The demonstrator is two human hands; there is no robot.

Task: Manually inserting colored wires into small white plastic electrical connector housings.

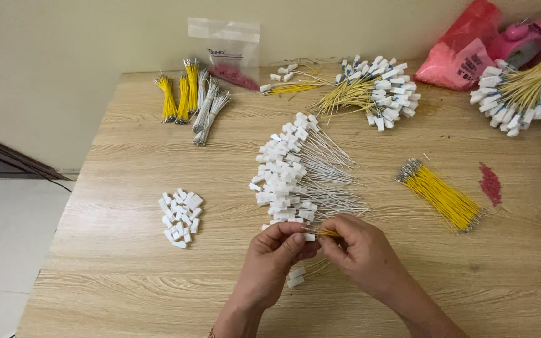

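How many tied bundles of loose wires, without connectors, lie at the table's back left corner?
5: three yellow bundles side by side, then two white bundles right of them, all close together. Overlap may hide more.

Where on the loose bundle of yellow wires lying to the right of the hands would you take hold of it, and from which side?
Grip the yellow wire bundle across its middle, coming from above with fingers on its two long sides. It lies flat and slanted on the table, metal tips bunched at its upper-left end and strands fanning slightly at its lower-right end, so a mid-length pinch probably keeps the strands together. The right hand is nearest.
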